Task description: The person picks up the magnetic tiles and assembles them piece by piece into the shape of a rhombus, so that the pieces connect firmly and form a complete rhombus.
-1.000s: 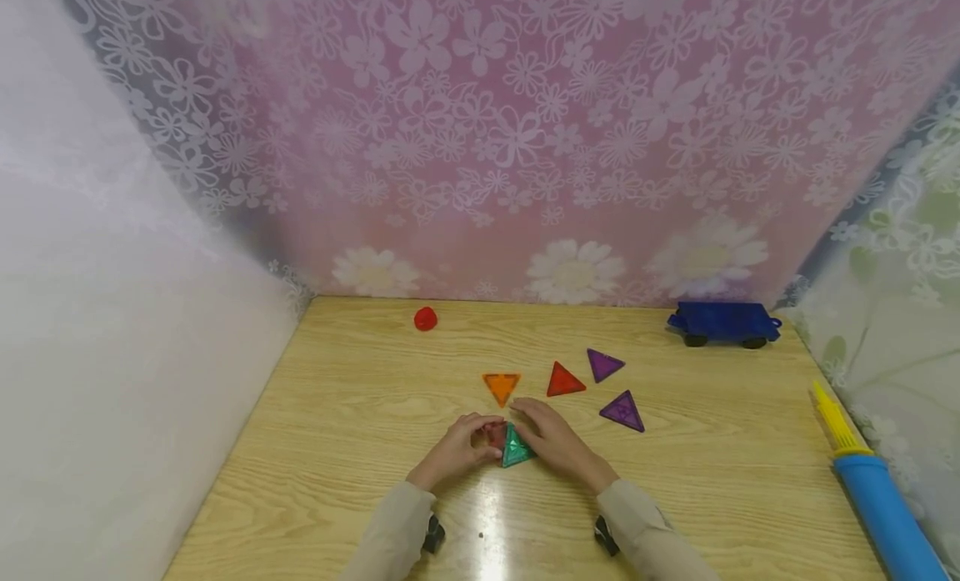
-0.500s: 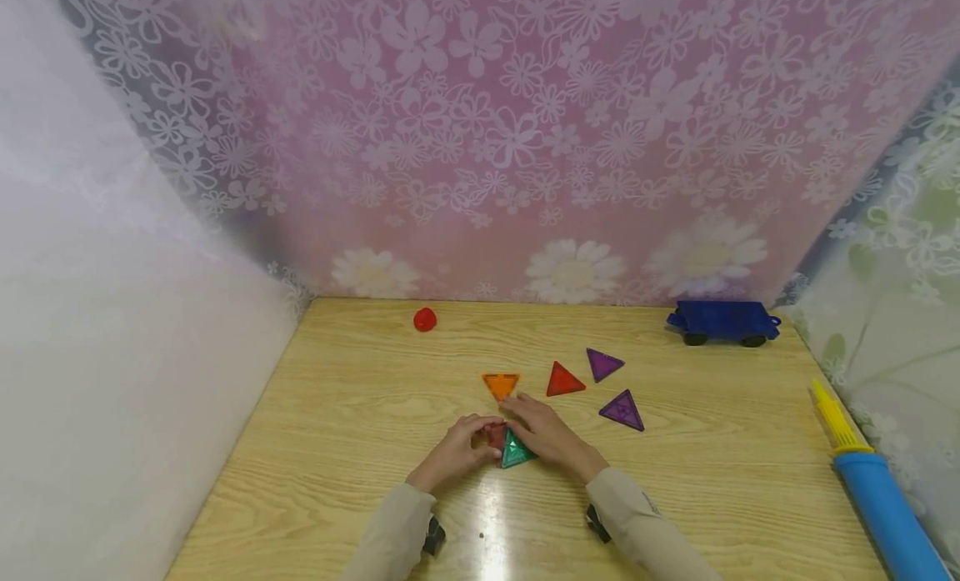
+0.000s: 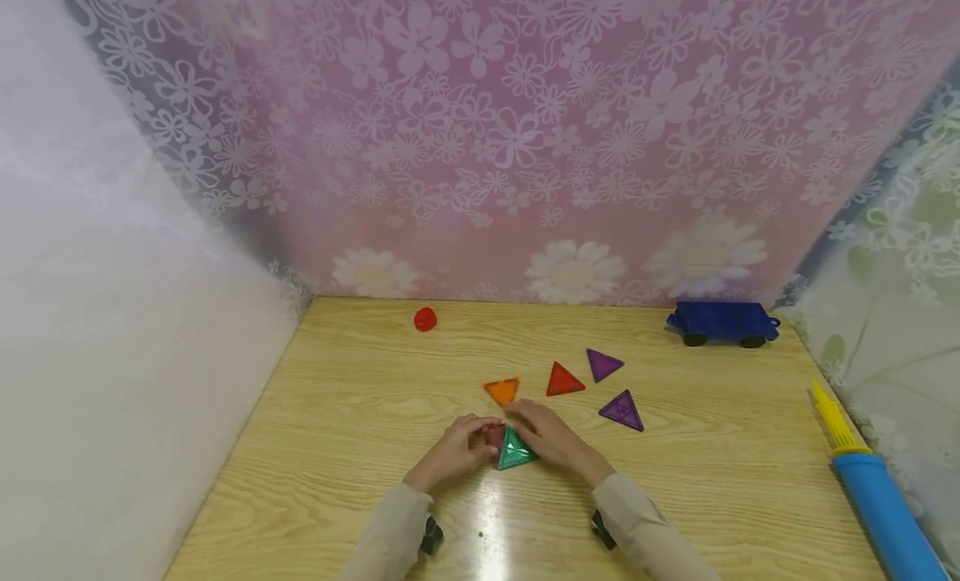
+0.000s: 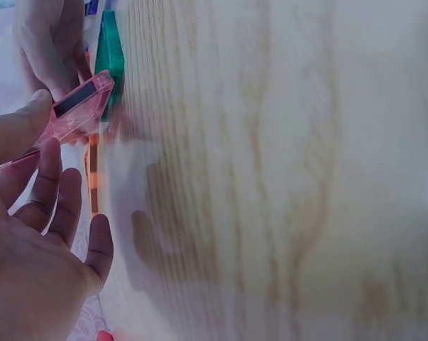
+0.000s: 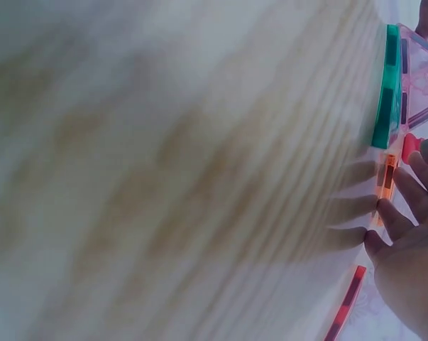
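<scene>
Only the head view takes in the broad wooden table [image 3: 322,431], with a blue pump [image 3: 885,489] along its right edge and a dark blue wagon [image 3: 722,323] at the far right corner. The left hand [image 3: 453,453] is turned inward, grasping a pink see-through piece [image 4: 82,110] between thumb and index finger. The left wrist view adds that its other fingers curve loosely and that the piece tilts up from the wood beside a green triangle [image 3: 516,452]. The right hand [image 3: 555,439] reaches forward, fingers extended and grasping nothing; the right wrist view shows them spread, tips at an orange triangle [image 3: 501,389], though contact is unclear. Beyond lie one red triangle [image 3: 564,381], two purple triangles [image 3: 622,410] and, farther left, a small red object [image 3: 425,318].
</scene>
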